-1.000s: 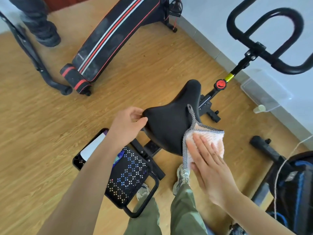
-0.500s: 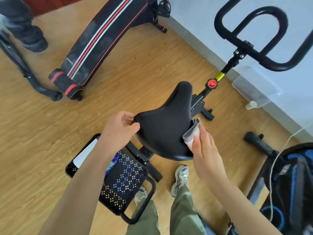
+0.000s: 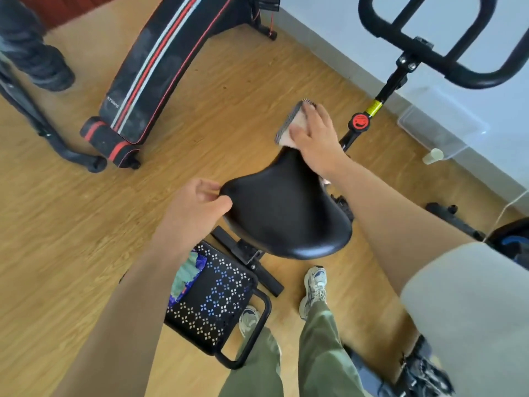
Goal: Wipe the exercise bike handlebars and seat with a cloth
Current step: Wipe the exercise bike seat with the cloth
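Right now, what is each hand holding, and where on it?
Left hand pinches the seat by its wide rear edge; right hand presses the cloth flat onto the seat's nose.

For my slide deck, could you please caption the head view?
Right hand presses cloth on the seat nose; left hand grips the wide end.

I have one view, from the head: it looks forward and steeply down, close above the seat (image 3: 286, 213).

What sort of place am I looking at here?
Probably a home gym or small workout room: an exercise bike with its seat and handlebars, plus a padded sit-up bench on the wooden floor.
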